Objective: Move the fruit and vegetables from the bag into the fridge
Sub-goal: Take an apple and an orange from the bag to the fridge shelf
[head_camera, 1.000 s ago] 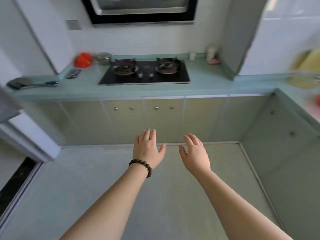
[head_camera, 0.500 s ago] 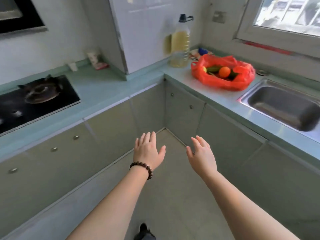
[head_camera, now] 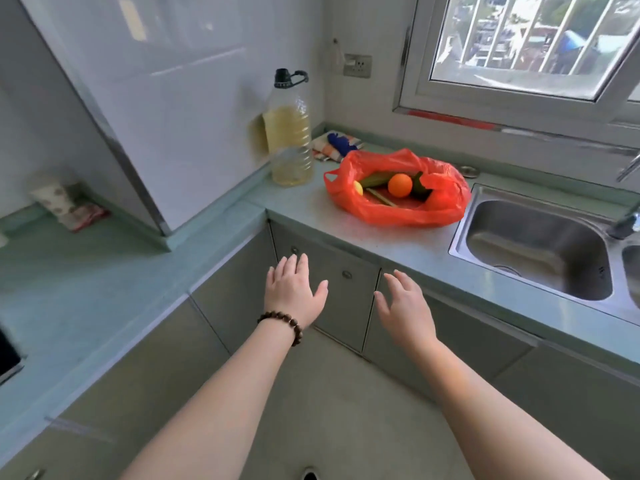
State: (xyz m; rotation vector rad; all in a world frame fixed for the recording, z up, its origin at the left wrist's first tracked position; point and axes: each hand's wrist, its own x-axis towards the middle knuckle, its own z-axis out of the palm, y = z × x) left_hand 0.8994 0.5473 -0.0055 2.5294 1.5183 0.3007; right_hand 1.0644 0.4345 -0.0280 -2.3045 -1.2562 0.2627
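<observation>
Both our hands are empty: our left hand and right hand hang spread and flat in front of the cabinet doors, fingers loosely splayed, touching nothing and well short of the produce. We see no fridge from where we stand. On the countertop, between the oil bottle and the sink, the red bag lies slumped with its mouth open toward us. We judge it thin, soft and slippery, so it will not hold its shape; lifting it by the handle loop at its left end would be safer than by the film. Inside it a long green vegetable looks firm and easy to take around its middle. Beside that, the orange is round and should fit one palm. Smallest, a yellow fruit peeks from the left edge, mostly hidden.
</observation>
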